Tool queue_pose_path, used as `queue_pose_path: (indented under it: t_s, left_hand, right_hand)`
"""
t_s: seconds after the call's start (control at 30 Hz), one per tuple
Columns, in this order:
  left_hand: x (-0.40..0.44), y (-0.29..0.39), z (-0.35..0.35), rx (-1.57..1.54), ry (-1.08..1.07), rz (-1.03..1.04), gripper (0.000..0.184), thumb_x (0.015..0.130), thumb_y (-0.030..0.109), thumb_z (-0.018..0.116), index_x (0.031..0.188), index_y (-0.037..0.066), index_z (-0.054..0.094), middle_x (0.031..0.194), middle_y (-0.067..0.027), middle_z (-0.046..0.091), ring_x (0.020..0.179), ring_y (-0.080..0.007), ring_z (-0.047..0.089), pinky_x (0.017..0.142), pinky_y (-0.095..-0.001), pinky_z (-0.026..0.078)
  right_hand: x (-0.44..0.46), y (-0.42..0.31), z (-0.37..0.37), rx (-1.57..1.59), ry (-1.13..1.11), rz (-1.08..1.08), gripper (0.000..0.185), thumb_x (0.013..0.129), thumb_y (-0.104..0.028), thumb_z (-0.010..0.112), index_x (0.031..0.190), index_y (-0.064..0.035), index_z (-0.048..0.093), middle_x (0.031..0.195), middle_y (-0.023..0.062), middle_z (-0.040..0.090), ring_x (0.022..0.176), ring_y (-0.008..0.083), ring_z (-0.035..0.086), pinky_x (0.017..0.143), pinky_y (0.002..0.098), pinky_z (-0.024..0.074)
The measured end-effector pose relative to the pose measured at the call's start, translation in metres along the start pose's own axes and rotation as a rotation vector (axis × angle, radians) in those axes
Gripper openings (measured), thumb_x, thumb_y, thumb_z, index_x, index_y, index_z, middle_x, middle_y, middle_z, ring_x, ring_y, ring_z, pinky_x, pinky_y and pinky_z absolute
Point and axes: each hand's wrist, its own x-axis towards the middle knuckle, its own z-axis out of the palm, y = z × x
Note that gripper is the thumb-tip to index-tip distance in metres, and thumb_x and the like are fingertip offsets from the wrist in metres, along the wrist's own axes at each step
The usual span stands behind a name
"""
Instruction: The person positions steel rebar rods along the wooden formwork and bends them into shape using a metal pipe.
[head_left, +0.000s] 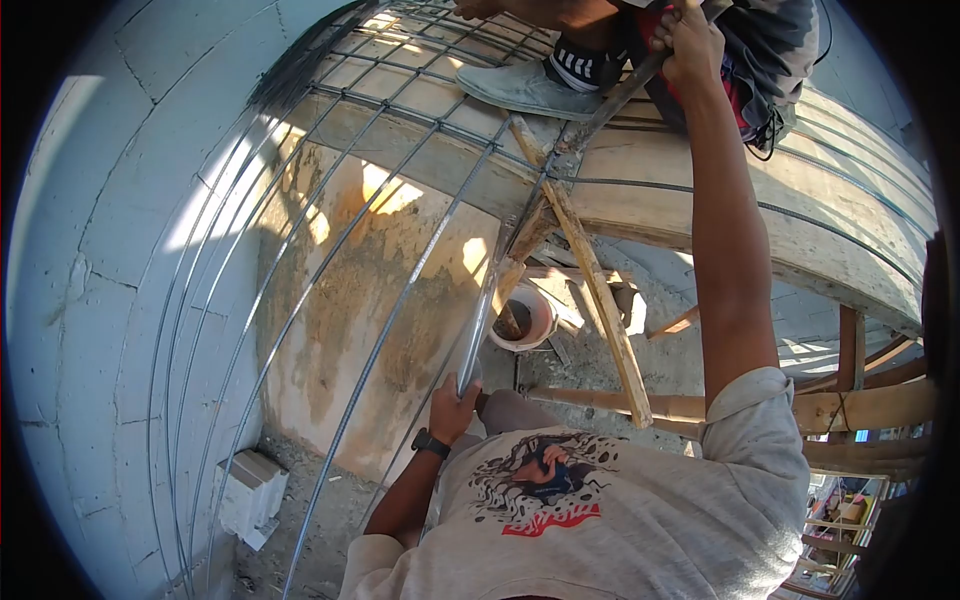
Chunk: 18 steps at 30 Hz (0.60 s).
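Note:
Wearing a dark watch, my left hand (455,405) is closed around a long shiny metal bar (478,330) low in the middle. My right arm is stretched up, and my right hand (690,45) grips a dark metal bar tool (625,100) near the top. The tool slants down to the steel rods at the edge of the wooden formwork (640,205). Several rods form a grid (400,105) there, with long ends curving down to the left. A thin wooden strip (595,295) slopes down from the tool's lower end.
A co-worker's grey shoe (530,92) rests on the formwork beside the grid, below a bent leg. Under the edge are a bucket (524,318) and timber pieces. A block wall (110,300) stands left, white blocks (250,495) lie lower left, and wooden poles (830,410) cross at right.

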Motion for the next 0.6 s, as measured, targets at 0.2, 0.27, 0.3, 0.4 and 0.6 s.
queue_pose_path:
  t_s: [0.2,0.27,0.3,0.4,0.6]
  left_hand:
    - [0.012,0.022,-0.007,0.163,0.031,0.066,0.049,0.097,0.046,0.065,0.097,-0.003,0.060,0.069,-0.0254,0.064,0.067,-0.0465,0.066,0.059,-0.0518,0.049]
    - [0.013,0.027,-0.008,0.141,0.033,0.060,0.049,0.099,0.047,0.063,0.097,-0.002,0.060,0.069,-0.0240,0.065,0.066,-0.0453,0.067,0.059,-0.0513,0.050]
    - [0.012,0.030,-0.009,0.129,0.032,0.054,0.049,0.099,0.047,0.062,0.098,-0.002,0.060,0.068,-0.0233,0.065,0.066,-0.0447,0.067,0.059,-0.0511,0.050]
    - [0.015,0.043,-0.014,0.097,0.049,0.052,0.048,0.101,0.048,0.059,0.097,-0.001,0.061,0.066,-0.0199,0.066,0.065,-0.0424,0.068,0.059,-0.0498,0.051]
    - [0.023,0.036,-0.018,0.126,0.037,0.025,0.046,0.102,0.046,0.057,0.097,0.001,0.062,0.062,-0.0144,0.067,0.062,-0.0370,0.070,0.060,-0.0470,0.053]
  right_hand:
    - [0.000,0.001,0.023,-0.102,-0.095,-0.038,0.022,0.100,-0.034,0.058,0.085,-0.0190,0.055,0.058,-0.0069,0.040,0.043,0.0087,0.038,0.040,0.0258,0.0305]
    - [-0.001,0.001,0.024,-0.076,-0.116,-0.044,0.020,0.100,-0.034,0.059,0.088,-0.0181,0.056,0.057,-0.0071,0.039,0.041,0.0084,0.037,0.038,0.0254,0.0285]
    - [0.004,0.005,0.022,-0.066,-0.120,-0.025,0.019,0.100,-0.033,0.059,0.088,-0.0176,0.056,0.057,-0.0067,0.040,0.041,0.0085,0.037,0.038,0.0256,0.0291]
    - [0.014,0.015,0.020,-0.067,-0.139,0.002,0.019,0.099,-0.032,0.061,0.089,-0.0158,0.058,0.057,-0.0055,0.042,0.042,0.0089,0.040,0.038,0.0264,0.0312]
    - [0.023,0.029,0.016,-0.175,0.081,-0.015,0.018,0.097,-0.027,0.060,0.088,-0.0118,0.060,0.058,-0.0045,0.045,0.042,0.0096,0.042,0.038,0.0263,0.0344]
